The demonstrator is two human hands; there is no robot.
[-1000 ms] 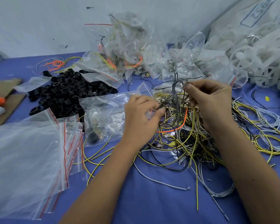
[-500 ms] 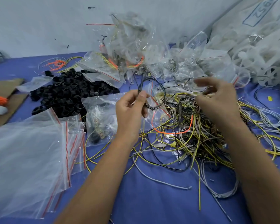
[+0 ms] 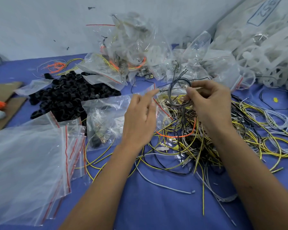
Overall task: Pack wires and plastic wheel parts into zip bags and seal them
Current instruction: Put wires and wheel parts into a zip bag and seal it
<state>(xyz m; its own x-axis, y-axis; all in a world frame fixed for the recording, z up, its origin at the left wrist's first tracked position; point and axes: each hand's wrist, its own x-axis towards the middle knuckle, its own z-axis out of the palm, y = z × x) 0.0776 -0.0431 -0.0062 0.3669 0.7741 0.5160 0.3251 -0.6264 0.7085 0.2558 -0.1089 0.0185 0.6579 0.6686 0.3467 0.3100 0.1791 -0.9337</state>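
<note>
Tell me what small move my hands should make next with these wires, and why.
Probably slip the looped dark wires pinched in the right hand into the zip bag by the left hand; the bundle is lifted off the pile, the bag unsealed.

You're facing a pale grey-white wall (image 3: 40, 27), scuffed with a few small dark marks, that rises straight from the bench's far edge. The bench (image 3: 156, 209) wears a blue-violet cloth cover. Light falls soft and even on it, casting no hard shadows.
</note>
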